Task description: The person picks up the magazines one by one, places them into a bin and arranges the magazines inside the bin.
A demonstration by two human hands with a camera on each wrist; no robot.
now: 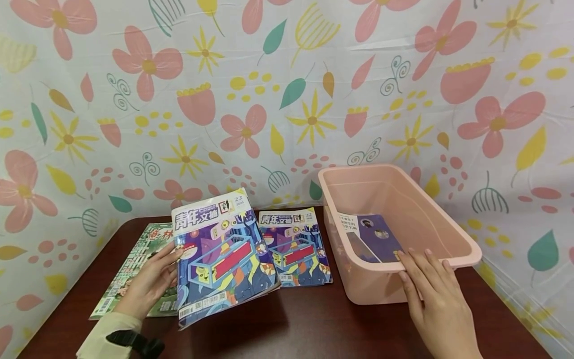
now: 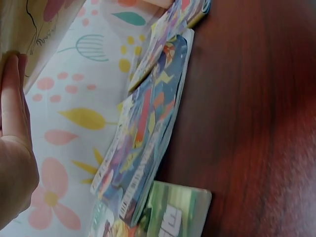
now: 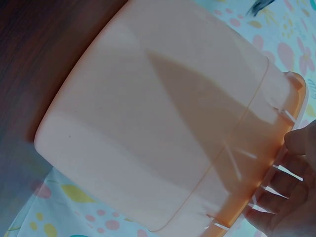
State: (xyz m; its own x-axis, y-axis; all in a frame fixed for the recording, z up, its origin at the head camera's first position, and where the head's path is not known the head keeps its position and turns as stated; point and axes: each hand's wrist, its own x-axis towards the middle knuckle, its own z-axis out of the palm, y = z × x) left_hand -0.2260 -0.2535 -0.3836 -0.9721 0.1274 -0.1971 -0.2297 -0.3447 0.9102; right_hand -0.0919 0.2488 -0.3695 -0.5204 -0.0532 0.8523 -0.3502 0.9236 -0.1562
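My left hand (image 1: 150, 281) pinches a purple-and-blue magazine (image 1: 224, 259) by its left edge, raised and tilted over the table, its cover showing. In the left wrist view, the fingers lie against a pale page or back cover (image 2: 47, 29). A magazine with the same cover (image 1: 296, 249) lies to its right. At the left, partly hidden, is a green magazine (image 1: 139, 279). My right hand (image 1: 437, 301) grips the near rim of a pink plastic bin (image 1: 372, 286), fingers over the rim and thumb outside. Inside the bin lies a purple-and-white magazine (image 1: 376, 239).
The dark reddish wooden table (image 1: 314, 329) ends against a floral cloth (image 1: 269, 99) hung behind it. In the left wrist view, a blue magazine (image 2: 143, 133) overlaps the green one. The bin stands at the right, close to the cloth.
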